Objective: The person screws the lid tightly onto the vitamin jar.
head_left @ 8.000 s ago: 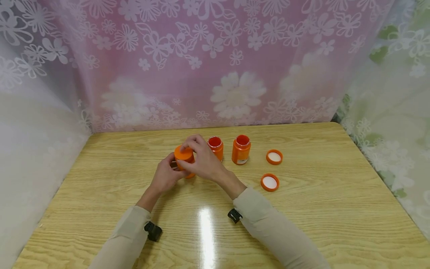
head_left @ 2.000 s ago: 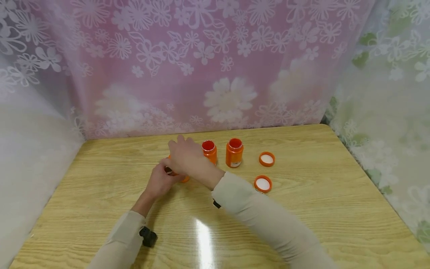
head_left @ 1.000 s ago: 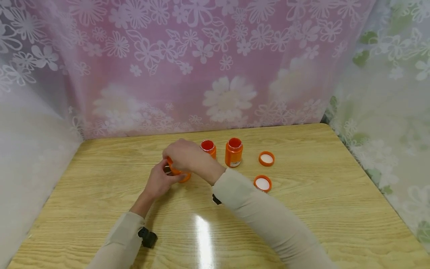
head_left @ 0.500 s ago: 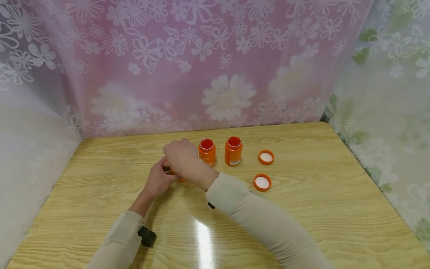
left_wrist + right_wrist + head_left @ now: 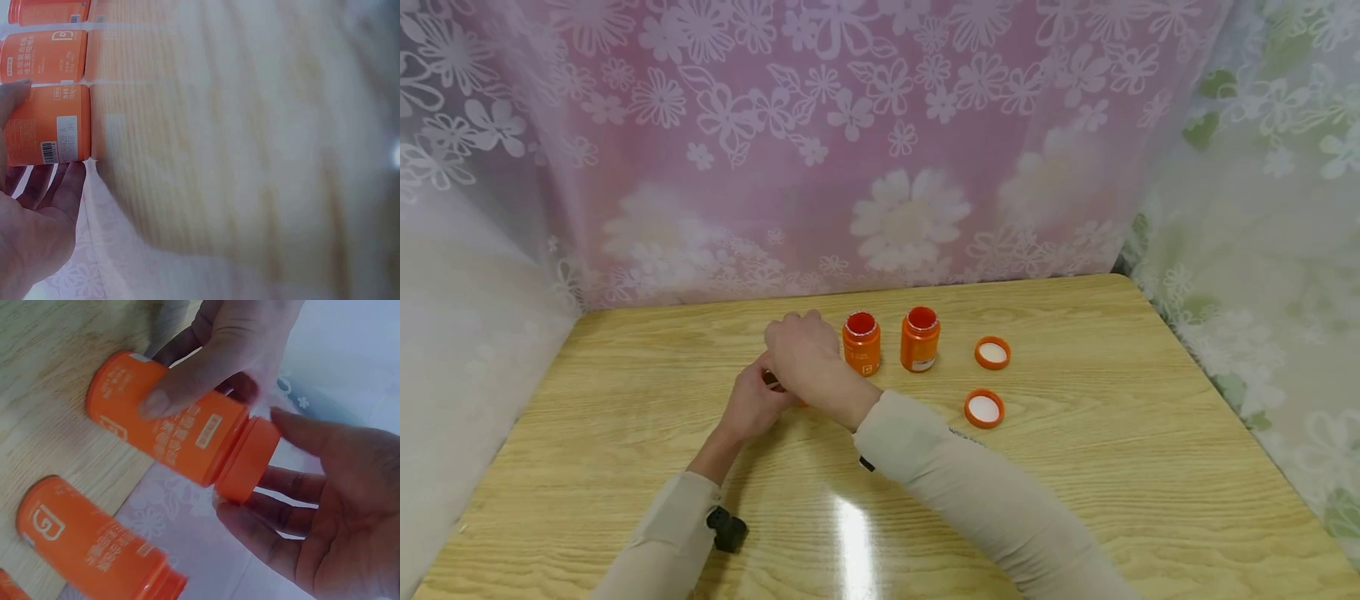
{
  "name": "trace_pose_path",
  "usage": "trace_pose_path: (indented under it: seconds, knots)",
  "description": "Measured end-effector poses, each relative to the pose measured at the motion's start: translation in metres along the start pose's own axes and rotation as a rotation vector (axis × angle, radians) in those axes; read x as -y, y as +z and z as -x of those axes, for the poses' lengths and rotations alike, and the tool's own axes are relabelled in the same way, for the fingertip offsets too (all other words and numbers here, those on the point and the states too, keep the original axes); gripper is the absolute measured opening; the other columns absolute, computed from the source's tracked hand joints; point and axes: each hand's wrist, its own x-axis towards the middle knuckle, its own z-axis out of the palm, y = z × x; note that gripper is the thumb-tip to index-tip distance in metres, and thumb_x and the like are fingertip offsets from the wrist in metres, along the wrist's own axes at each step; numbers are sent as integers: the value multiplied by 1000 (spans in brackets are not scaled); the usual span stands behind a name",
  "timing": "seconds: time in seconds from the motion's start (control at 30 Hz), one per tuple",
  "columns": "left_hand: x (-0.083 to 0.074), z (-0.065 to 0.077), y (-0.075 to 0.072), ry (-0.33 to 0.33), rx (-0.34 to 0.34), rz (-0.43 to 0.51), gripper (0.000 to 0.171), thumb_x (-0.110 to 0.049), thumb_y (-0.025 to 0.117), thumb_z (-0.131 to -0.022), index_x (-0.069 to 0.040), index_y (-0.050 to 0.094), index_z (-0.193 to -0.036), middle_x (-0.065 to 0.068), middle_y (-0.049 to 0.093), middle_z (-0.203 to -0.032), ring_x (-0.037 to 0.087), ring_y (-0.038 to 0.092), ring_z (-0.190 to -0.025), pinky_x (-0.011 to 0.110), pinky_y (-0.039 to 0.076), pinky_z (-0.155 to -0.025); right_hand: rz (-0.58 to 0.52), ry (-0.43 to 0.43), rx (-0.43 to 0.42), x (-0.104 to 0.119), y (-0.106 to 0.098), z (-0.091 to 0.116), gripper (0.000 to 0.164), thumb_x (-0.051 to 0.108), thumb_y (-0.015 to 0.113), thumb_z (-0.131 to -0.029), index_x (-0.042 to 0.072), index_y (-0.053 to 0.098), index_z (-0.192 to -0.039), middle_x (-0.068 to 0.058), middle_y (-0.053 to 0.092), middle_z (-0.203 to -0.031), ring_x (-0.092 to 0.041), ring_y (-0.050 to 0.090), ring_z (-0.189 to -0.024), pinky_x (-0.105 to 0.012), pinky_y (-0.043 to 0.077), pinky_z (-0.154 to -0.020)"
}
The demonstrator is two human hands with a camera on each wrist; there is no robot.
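Left hand (image 5: 756, 402): grips the bottle (image 5: 181, 442) round its body.
Right hand (image 5: 350, 503): pinches the cap (image 5: 250, 464) at the bottle's mouth, above the left.
Long axis: upright, base on the table (image 5: 1120, 475).
Open bottles (image 5: 861, 354): two, upright, just rightward.
Loose caps (image 5: 984, 409): two, farther right, liners up.

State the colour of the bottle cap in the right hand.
The bottle cap is orange; the right wrist view shows it best.
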Motion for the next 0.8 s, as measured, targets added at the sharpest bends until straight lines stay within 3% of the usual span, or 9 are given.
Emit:
trace_pose_path:
  seconds: [0.07,0.23,0.33,0.43,0.5,0.57,0.67,0.8]
  knots:
    - [0,1,1,-27,2,14,38,-13,78,-81,-1,55,-109,13,57,-119,28,59,-106,35,53,-84,-28,3,28,-4,1,1,41,50,52,-95,17,63,-115,-3,57,-100,-22,55,-87,-30,53,-67]
    - [-1,1,1,-55,25,38,54,-18,79,-81,-2,51,-123,14,53,-126,30,57,-112,36,53,-84,-98,-30,96,-19,-6,6,60,58,45,-95,14,51,-135,-6,53,-123,-24,55,-103,-35,51,-81]
    - [-2,0,0,-43,42,43,60,-23,79,-81,-5,49,-130,12,54,-126,28,58,-111,35,53,-84,-91,-172,127,-29,-13,6,56,48,50,-97,15,45,-142,-5,47,-137,-25,49,-117,-35,45,-95]
    - [-3,1,0,-26,41,33,61,-24,79,-81,-6,49,-130,10,56,-125,26,59,-110,34,53,-84,-82,-382,172,-36,-17,3,47,27,56,-98,18,45,-142,-5,39,-146,-26,40,-128,-35,37,-104]
    - [-3,1,-1,-24,37,24,60,-25,79,-80,-6,50,-130,9,56,-123,25,59,-110,33,53,-84,-99,-500,192,-38,-18,0,42,13,56,-97,17,51,-138,-3,43,-142,-23,42,-127,-32,35,-105]
    - [-3,1,0,-26,29,22,60,-25,80,-80,-6,51,-129,8,57,-123,25,60,-109,33,53,-84,-144,-555,195,-40,-16,-4,39,3,56,-94,16,59,-131,-1,52,-133,-19,47,-120,-28,37,-101]
    - [-4,1,0,-30,30,23,61,-27,80,-79,-8,51,-129,8,57,-122,25,60,-108,33,54,-82,-219,-569,182,-43,-13,-8,39,-5,55,-91,16,67,-121,4,61,-116,-13,53,-104,-23,41,-93]
    - [-3,1,-1,-31,33,20,61,-28,80,-79,-8,51,-130,8,56,-123,25,60,-109,32,53,-83,-201,-540,148,-43,-10,-10,35,0,60,-91,20,69,-119,8,62,-114,-12,53,-104,-26,40,-96]
